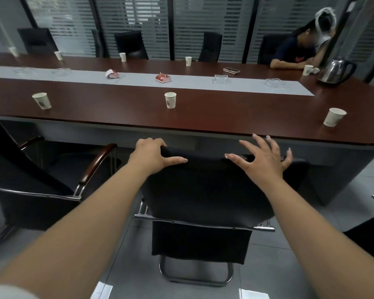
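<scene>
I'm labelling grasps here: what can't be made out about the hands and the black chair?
Head view only.
Left hand: fingers curl over the black fabric chair back, tips hidden.
Right hand: spread above the back; contact unclear.
Chair seat: hidden by the back.
White paper cup print: too small.

We see a black chair (203, 190) from behind, upright on the grey tiled floor (289, 266), its padded back facing us. It has a chrome frame with a looped base and stands just beside the table's (225, 117) near edge.
</scene>
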A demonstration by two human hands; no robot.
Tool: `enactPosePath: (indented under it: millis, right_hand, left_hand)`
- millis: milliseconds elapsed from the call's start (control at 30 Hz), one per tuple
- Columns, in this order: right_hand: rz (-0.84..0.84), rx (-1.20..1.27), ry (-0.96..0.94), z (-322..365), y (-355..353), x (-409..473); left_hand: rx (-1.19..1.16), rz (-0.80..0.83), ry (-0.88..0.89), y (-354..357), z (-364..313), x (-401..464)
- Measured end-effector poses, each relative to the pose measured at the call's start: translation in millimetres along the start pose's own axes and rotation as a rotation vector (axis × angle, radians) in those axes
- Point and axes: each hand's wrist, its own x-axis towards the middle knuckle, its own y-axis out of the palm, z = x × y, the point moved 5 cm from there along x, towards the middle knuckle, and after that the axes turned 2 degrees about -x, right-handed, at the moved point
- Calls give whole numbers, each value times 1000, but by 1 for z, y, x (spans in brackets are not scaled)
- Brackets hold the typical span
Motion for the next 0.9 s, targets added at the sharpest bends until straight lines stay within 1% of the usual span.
enactPosePath:
  millis: [100, 200, 267, 400, 633, 733, 900]
  right_hand:
    - [59, -22, -2, -5, -5, -3]
    - [152, -123, -58, -3, -7, -7]
    - [176, -143, -50, -1, -7, -10]
    - [78, -145, -41, 6, -5, -12]
    - [26, -96, 18, 11, -6, -3]
    - [2, -105, 9, 17, -2, -2]
    - [-8, -96, -14, 28, 4, -4]
  left_hand:
    - [12, -4, 10, 5, -5, -4]
    - [16, -13, 27, 5, -3, -4]
    - [12, -37, 46, 4, -2, -5]
    - [-28, -44, 55, 3, 0, -3]
    - [-86, 28, 69, -5, 0, 17]
    - [-89, 18, 79, -10, 5, 21]
    - [-114, -30, 46, -15, 15, 18]
